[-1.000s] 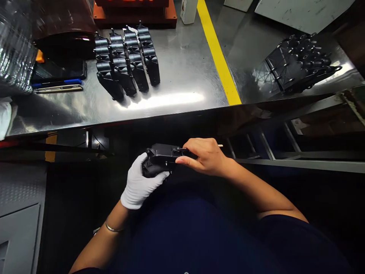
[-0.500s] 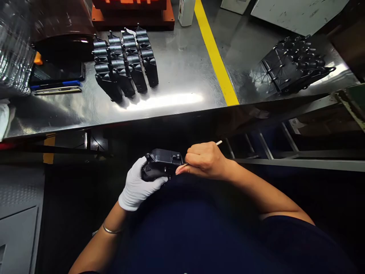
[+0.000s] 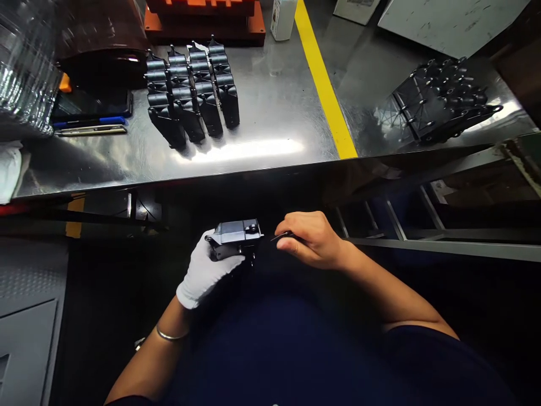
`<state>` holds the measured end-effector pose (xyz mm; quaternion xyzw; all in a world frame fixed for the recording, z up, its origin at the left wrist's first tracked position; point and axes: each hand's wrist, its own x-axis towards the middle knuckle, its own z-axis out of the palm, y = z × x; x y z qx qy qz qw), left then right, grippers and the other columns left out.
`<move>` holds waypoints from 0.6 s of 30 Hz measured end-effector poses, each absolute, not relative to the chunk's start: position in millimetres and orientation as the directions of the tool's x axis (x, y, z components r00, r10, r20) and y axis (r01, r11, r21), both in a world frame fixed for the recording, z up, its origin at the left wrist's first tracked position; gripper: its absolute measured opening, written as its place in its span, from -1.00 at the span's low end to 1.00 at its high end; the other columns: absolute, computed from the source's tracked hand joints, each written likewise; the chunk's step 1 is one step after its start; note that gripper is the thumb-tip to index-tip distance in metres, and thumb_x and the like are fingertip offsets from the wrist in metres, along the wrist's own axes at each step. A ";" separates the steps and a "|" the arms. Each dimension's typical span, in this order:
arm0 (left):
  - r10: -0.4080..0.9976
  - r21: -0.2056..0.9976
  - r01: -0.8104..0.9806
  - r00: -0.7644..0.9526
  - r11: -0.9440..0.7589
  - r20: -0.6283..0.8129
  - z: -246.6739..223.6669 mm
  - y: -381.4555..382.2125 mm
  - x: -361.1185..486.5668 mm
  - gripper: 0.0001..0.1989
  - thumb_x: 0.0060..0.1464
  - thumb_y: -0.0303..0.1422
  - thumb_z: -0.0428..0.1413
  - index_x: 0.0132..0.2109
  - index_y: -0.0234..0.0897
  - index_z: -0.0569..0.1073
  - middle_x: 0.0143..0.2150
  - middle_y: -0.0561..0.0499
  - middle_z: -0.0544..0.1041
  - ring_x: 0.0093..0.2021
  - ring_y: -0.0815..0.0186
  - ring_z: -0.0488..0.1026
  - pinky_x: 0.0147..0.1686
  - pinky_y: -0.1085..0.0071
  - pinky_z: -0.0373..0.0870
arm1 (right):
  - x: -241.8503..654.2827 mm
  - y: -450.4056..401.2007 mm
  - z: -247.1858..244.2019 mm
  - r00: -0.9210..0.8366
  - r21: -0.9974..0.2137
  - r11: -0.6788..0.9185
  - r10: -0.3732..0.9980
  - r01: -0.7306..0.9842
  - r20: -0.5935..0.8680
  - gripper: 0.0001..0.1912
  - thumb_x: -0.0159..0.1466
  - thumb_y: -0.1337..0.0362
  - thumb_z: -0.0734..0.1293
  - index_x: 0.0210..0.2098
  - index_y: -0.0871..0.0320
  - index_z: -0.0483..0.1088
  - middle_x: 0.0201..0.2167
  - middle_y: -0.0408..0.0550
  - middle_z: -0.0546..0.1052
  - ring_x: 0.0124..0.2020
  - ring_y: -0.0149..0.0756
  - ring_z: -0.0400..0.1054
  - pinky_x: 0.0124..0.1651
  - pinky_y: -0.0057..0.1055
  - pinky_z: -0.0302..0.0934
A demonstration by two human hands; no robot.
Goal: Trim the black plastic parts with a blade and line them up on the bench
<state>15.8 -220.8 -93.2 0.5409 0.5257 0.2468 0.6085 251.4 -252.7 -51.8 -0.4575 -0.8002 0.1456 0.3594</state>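
Observation:
My left hand, in a white glove, grips a black moulded plastic part below the bench edge. Its flat face is tilted upward, and small pins show along the lower side. The gloved thumb lies across its near side. To the right, my bare right hand is closed round a thin knife-like tool. The narrow dark tip points left toward the part, with a small gap between them; most of the tool is hidden in my fingers.
On the metal bench stand several black parts in a row. More black parts are stacked at the right, beyond a yellow stripe. Pens, clear trays and an orange-red fixture are also there.
The tool tip has come away from the part, and my right hand has turned and opened a small gap. My left hand has tilted the part and shifted it slightly left.

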 end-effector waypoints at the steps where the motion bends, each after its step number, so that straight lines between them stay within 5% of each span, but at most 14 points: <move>1: 0.883 0.925 0.237 0.298 0.298 -0.362 -93.3 -221.6 14.9 -0.38 -0.28 -0.20 0.37 -0.05 -0.33 0.40 -0.16 -0.13 0.60 -0.17 0.09 0.56 -0.15 0.17 0.51 | 251.1 -253.9 -52.6 -0.289 -0.579 0.506 0.856 0.640 0.429 -0.64 0.40 0.18 0.14 -0.43 0.22 0.37 -0.59 -0.13 0.42 -0.57 -0.47 0.25 -0.45 -0.52 0.10; 8: 0.925 0.964 0.243 0.380 -0.108 0.008 -93.4 -224.3 1.7 -0.63 -0.09 -0.37 0.31 -0.08 -0.22 0.49 -0.11 -0.03 0.54 -0.14 0.22 0.51 -0.09 0.30 0.46 | 246.6 -262.0 -58.7 -0.223 -0.531 0.446 0.874 0.720 0.431 -0.71 0.35 0.28 0.22 -0.48 0.20 0.39 -0.64 -0.17 0.38 -0.60 -0.49 0.20 -0.48 -0.51 0.07; 18: 0.848 0.889 0.250 0.477 -0.384 0.233 -99.4 -217.6 -9.8 -0.60 -0.04 -0.46 0.26 -0.01 -0.18 0.47 -0.10 -0.05 0.53 -0.12 0.20 0.50 -0.12 0.27 0.45 | 247.4 -259.7 -57.4 -0.289 -0.461 0.463 0.870 0.757 0.400 -0.64 0.35 0.22 0.21 -0.54 0.19 0.40 -0.67 -0.19 0.29 -0.61 -0.50 0.13 -0.51 -0.50 -0.02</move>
